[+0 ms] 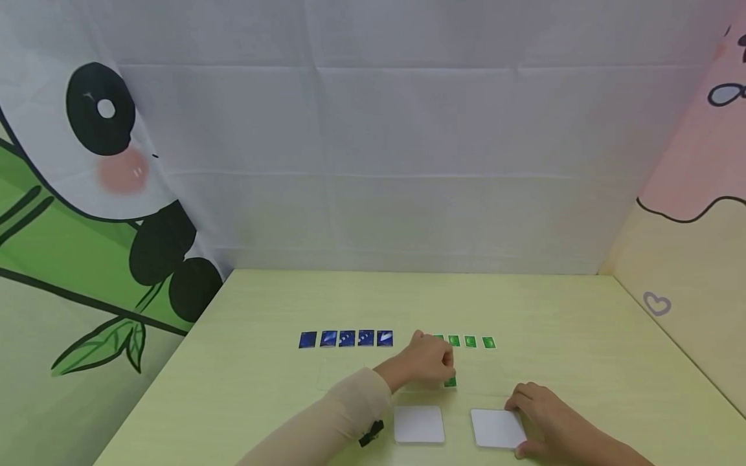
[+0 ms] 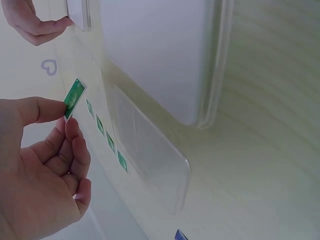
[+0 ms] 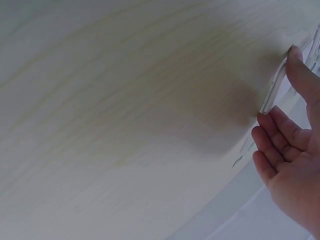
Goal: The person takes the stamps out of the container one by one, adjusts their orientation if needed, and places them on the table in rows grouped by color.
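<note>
My left hand (image 1: 421, 358) pinches a small green card (image 2: 75, 98) between thumb and fingers, above the table. Beyond it, several green cards (image 1: 470, 341) lie in a row. At the right, my right hand (image 1: 544, 417) grips a flat white rectangular case (image 1: 497, 428) by its edges, thumb on the near side and fingers on the far side. A similar white case (image 1: 419, 424) lies left of it, below the left forearm. The right wrist view shows the thumb and fingertips on the case's thin edge (image 3: 274, 90).
Several small blue cards (image 1: 347, 338) form a row left of the green ones. Between the cards and cases lies a clear plastic rectangular piece (image 2: 150, 150). Behind the pale yellow table (image 1: 233, 401) hangs a white cloth (image 1: 408, 162), with painted panels at both sides.
</note>
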{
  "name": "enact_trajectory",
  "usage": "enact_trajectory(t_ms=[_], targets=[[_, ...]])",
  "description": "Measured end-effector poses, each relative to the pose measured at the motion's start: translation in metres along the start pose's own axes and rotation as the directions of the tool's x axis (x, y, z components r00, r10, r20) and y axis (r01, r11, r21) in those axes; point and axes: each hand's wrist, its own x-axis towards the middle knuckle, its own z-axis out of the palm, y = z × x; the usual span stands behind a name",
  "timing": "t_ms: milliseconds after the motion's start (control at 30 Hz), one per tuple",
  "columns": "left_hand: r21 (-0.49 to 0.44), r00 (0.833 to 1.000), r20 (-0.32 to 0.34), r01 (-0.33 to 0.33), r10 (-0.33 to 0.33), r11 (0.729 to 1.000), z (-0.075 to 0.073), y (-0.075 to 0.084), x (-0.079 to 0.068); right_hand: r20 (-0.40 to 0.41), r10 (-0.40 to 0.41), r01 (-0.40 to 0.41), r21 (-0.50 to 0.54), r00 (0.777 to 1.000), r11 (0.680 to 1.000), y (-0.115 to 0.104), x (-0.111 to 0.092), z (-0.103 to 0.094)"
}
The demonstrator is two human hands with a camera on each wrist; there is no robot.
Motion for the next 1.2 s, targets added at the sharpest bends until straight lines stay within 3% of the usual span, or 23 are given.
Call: enact_trajectory(t_ms=[567, 1033, 1200], targets=[[-0.012, 0.999, 0.033, 0.036, -0.035, 0.999, -0.014, -0.004, 0.004, -0.069, -0.056, 0.055, -0.008, 0.996, 0.998, 0.002, -0.001, 0.003], [0.019, 0.999, 0.002, 0.043, -0.043, 0.999, -0.020, -0.010, 0.004, -0.170, -0.139, 0.130, -0.060, 0.976, 0.990, 0.004, -0.002, 0.007], [0.019, 0.999, -0.007, 0.051, -0.051, 0.999, -0.021, -0.013, 0.005, -0.112, -0.090, 0.087, -0.034, 0.990, 0.996, 0.002, -0.001, 0.004]])
